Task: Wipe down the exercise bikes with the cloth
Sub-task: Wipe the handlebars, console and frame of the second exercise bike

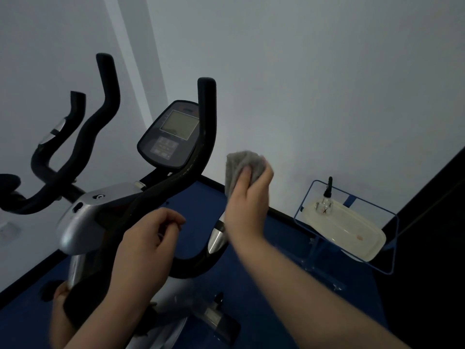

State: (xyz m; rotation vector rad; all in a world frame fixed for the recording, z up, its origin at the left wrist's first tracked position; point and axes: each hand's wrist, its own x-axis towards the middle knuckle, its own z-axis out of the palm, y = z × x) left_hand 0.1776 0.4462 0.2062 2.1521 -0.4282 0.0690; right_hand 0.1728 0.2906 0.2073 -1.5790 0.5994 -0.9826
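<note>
An exercise bike [83,220] with a silver housing, black curved handlebars [205,137] and a console screen [173,137] stands before me. My right hand [249,197] grips a grey cloth [239,167] in the air just right of the right handlebar, not touching it. My left hand [151,233] hovers in front of the bike's centre with its fingers loosely curled and nothing in them. A second bike's handlebars [75,117] show at the far left.
A blue wire rack [392,220] at the right holds a pale plastic container [347,233] with a dark nozzle on top. White wall stands behind the bikes. The floor is dark blue, with a dark panel at the far right.
</note>
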